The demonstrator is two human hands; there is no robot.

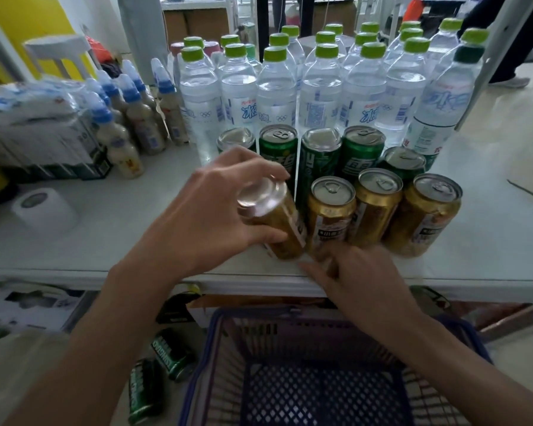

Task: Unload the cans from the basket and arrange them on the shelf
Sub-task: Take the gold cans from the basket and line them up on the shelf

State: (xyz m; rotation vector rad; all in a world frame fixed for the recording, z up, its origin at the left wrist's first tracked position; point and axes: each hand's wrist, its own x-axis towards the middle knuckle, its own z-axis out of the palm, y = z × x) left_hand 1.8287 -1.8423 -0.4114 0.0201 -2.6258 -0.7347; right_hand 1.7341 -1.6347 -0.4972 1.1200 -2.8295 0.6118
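Four gold cans (379, 207) are counted on the shelf (105, 241), one of them gripped by the left hand (216, 207); five green cans (362, 150) are seen behind, two more green cans (170, 353) below on the floor, and one blue basket (320, 379) is counted

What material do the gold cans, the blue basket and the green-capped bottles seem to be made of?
Gold cans: probably metal, with shiny silver tops and pull tabs. Blue basket: likely moulded plastic, matte, with lattice walls. Green-capped bottles: clear plastic, as the see-through ribbed walls suggest.
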